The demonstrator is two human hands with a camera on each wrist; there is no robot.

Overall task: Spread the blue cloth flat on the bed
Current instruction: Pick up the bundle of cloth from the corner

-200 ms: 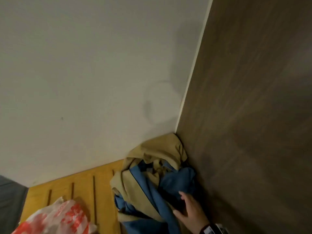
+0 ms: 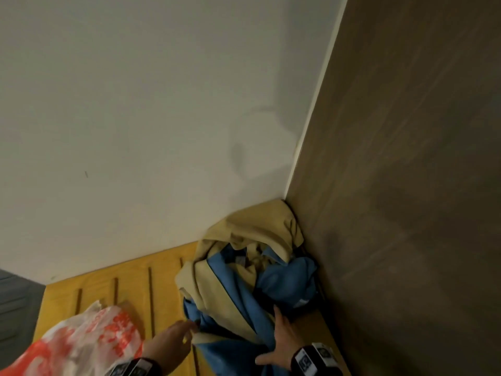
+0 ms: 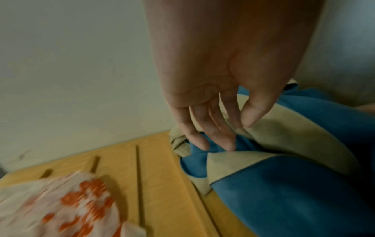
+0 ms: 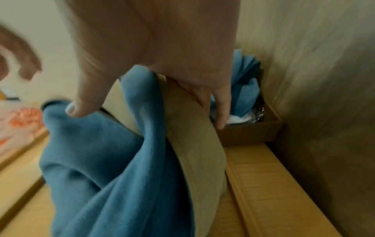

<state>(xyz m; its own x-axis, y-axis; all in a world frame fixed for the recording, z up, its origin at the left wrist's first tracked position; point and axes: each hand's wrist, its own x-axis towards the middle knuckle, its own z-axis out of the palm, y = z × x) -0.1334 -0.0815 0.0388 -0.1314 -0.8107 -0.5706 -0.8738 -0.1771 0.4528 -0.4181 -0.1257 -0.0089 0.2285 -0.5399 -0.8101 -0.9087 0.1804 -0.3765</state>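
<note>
Clearly the job is barely begun: nothing of the blue cloth (image 2: 284,278) lies flat, and all the pulling out, opening and smoothing is left to do, as I judge it. The largest things are the pale wall (image 2: 149,104) at the far left and the dark wood-grain panel (image 2: 406,185) on the right, which meet in a corner. Below them runs the yellow slatted bed base (image 2: 130,289), bare wood with dark grooves. The cloth sits bunched in that far right corner, heaped against the panel, its near folds spilling toward the person. It is blue on one face and tan on the other, soft and thick-looking, twisted so bands of both colours wind through the heap. At the near left lies a white bag with orange-red print (image 2: 81,346), just beside the cloth and apart from it. The right hand (image 2: 282,343) grips a gathered fold near the heap's right side, thumb pressed on the blue and fingers curled round the tan edge. The left hand (image 2: 173,340) reaches the heap's left edge with fingers loosely spread, tips touching the fabric; no closed grip shows.
</note>
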